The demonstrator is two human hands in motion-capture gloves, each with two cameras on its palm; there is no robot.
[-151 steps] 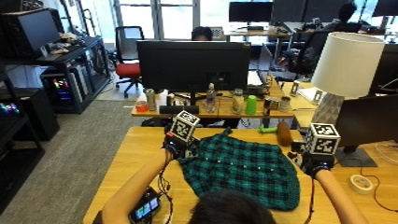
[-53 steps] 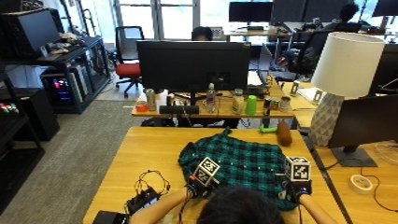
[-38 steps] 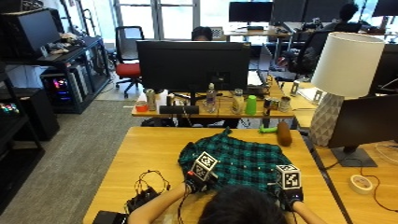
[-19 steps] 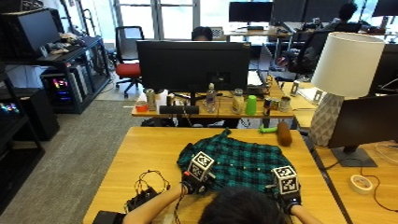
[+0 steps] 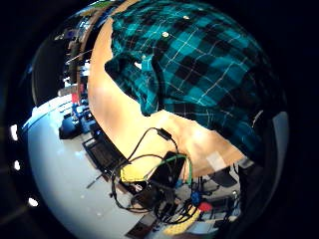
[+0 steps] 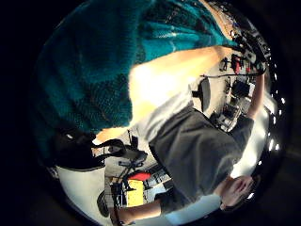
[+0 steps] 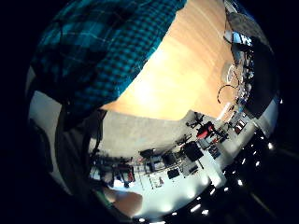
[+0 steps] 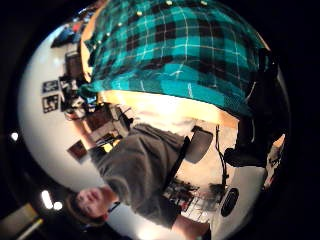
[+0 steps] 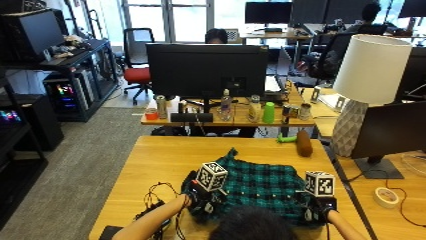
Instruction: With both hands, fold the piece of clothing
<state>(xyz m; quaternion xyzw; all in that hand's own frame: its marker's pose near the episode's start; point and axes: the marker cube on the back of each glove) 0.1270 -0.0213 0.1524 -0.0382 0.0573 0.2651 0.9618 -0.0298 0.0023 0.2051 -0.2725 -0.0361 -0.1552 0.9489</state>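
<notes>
The teal-and-black plaid shirt (image 9: 263,187) is lying spread on the wooden tabletop (image 9: 160,160), its near hem toward the person and a bunched point of cloth reaching toward the far edge. Four seconds ago both hands were up at the far end of the garment; since then they have been travelling back toward the body, and now the left hand (image 9: 198,200) is sitting at the shirt's near left corner while the right hand (image 9: 318,209) is sitting at the near right corner, the two well apart across the width of the cloth. That shift suggests the far side has been dealt with and the person is now taking up the near hem for the next fold. Whether the fingers of either hand are curled round the fabric is not something these views are showing: the head is covering part of the near hem in the outside view, and the palm views are only showing plaid close against each palm, so I cannot tell how far open either hand is. The shirt is looking shorter and more gathered than when it was first spread, so the fold seems partly under way rather than finished. No container is taking part here; a tangle of cables (image 9: 156,200) is lying on the tabletop just left of the shirt.
</notes>
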